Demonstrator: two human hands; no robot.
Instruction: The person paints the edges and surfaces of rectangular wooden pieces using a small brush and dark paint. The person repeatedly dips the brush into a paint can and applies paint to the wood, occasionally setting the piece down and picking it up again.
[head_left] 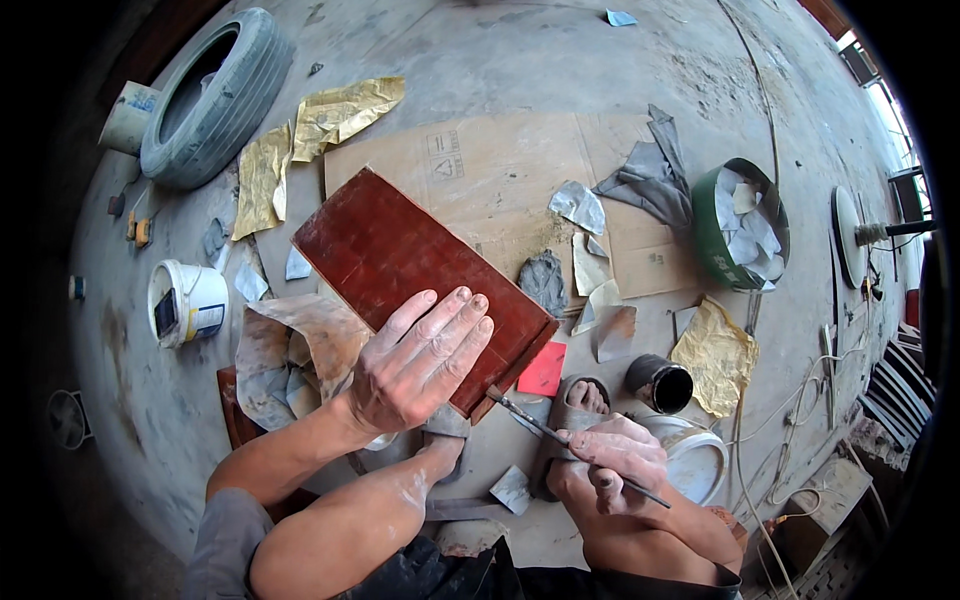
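Note:
A reddish-brown wooden panel (400, 235) is tilted in front of me, with one end towards my feet. My left hand (420, 360) lies on its face with straight fingers; the thumb is hidden. In my right hand (620, 455) is a thin paintbrush (540, 427), pinched by its dark handle. The brush's tip is at the panel's near corner, and it seems to touch the edge there. Right of my sandalled foot stands a small dark pot (660, 384), coated inside with something black.
Flattened cardboard (500, 165) covers the floor ahead, strewn with sandpaper scraps (578, 205) and grey rags (650, 170). A green tub (745, 225) of paper pieces and a lidded white bucket (695, 460) are right. A white bucket (190, 300) and a tyre (215, 100) are left. Cables (790, 430) trail at right.

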